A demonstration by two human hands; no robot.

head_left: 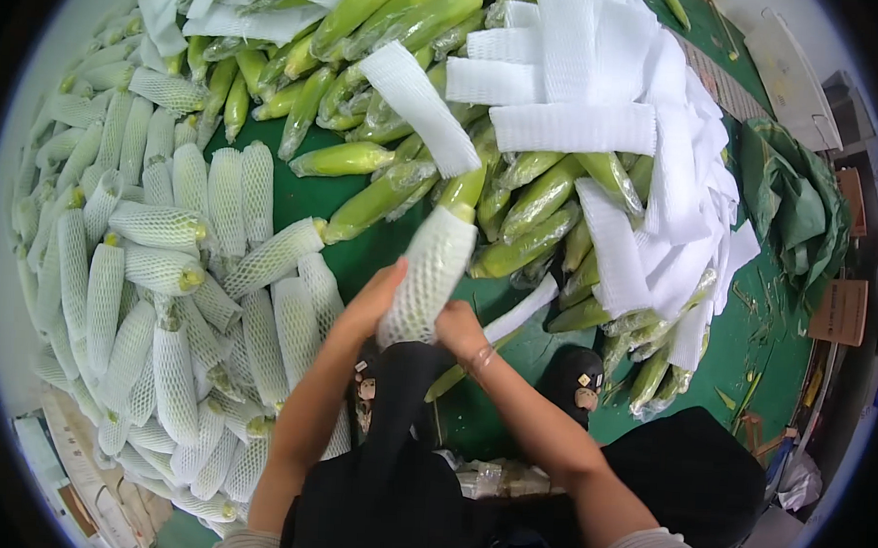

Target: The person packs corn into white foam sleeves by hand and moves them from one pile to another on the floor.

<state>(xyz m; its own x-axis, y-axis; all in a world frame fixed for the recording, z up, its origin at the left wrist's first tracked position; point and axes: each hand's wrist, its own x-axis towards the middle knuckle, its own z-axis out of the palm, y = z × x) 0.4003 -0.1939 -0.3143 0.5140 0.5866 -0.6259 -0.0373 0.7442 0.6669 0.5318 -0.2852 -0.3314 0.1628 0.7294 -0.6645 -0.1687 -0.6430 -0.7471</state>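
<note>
We find a green surface [295,194] showing between two heaps: netted ears of corn [175,370] on the left, and film-wrapped ears [540,205] across the upper middle and right, partly covered by flat white foam sleeves [573,128]. Thin husk scraps [750,390] lie scattered on the surface at the right. Near the right edge we note a crumpled dark green sack [790,191] and a brown cardboard box [839,311]. The ear in hand [427,273] is held up between the heaps, tilted, with white foam net around it. We observe the left hand [374,296] clamped on its left side — the fingers partly hidden behind it — and the right hand [463,332] closed on its lower right edge, where we cannot make out the fingertips.
</note>
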